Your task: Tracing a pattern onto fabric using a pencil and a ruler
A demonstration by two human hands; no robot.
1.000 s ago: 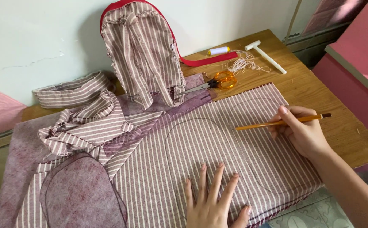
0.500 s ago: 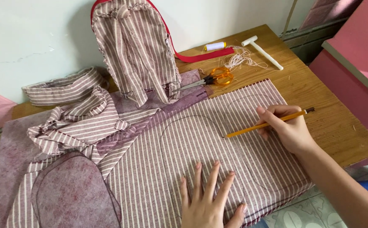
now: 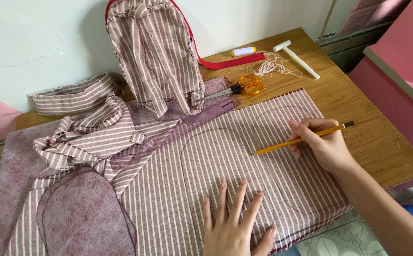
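Head view: my right hand (image 3: 325, 147) grips a yellow pencil (image 3: 301, 139), tip touching the striped fabric (image 3: 206, 161) spread on the tabletop (image 3: 358, 114). My left hand (image 3: 232, 227) lies flat on the fabric, fingers spread, holding nothing. Orange scissors (image 3: 242, 86) and white thread spool (image 3: 243, 51) sit beyond the fabric.

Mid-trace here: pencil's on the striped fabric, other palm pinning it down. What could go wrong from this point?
1. The left hand pins only the near edge of the striped fabric; near the pencil in the right hand the cloth could creep and skew the line.
2. The fabric overhangs the table edge at the front, so its weight may drag it.
3. The open scissors and loose thread lie close by; a sweeping arm might snag them.
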